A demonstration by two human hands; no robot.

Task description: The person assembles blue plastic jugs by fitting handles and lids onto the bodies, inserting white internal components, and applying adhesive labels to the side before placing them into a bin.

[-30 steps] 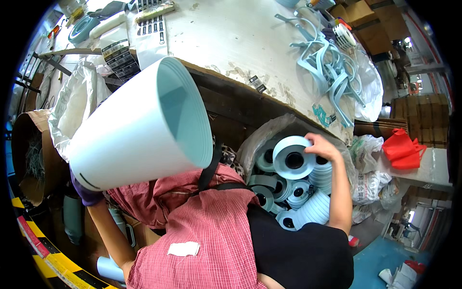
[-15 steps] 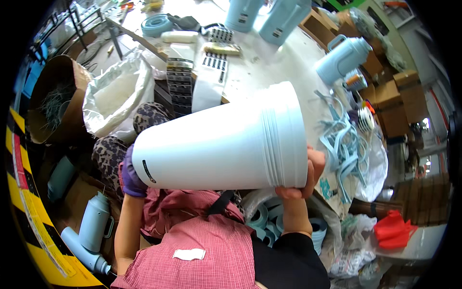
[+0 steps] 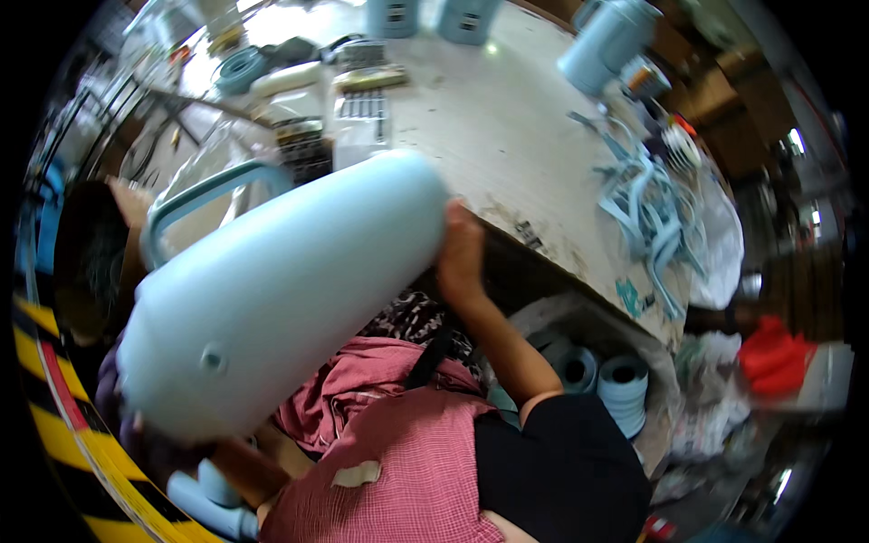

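Note:
A large pale-blue thermos jug (image 3: pixel 290 281) lies slantwise across my front, slightly blurred, its looped handle (image 3: pixel 167 213) on the far left side. My right hand (image 3: pixel 462 253) presses its fingers and palm against the upper right end. In a purple glove, my left hand (image 3: pixel 131 434) supports the lower left end, mostly hidden behind the jug and smeared by motion. A small round dimple shows in the jug's wall near that end.
A white worktable (image 3: pixel 507 136) holds another blue jug (image 3: pixel 611 45), tangled blue strips (image 3: pixel 647 199) and label sheets (image 3: pixel 362 118). Rolls of blue tape (image 3: pixel 625 389) sit in a lined bin below. Two blue jugs (image 3: pixel 204 502) lie low left, beside a yellow-black striped edge (image 3: pixel 68 407).
The jug has swung left and tilted, its right end now farther away, and has turned so the handle shows. Both hands have moved left with it. The head view has shifted too.

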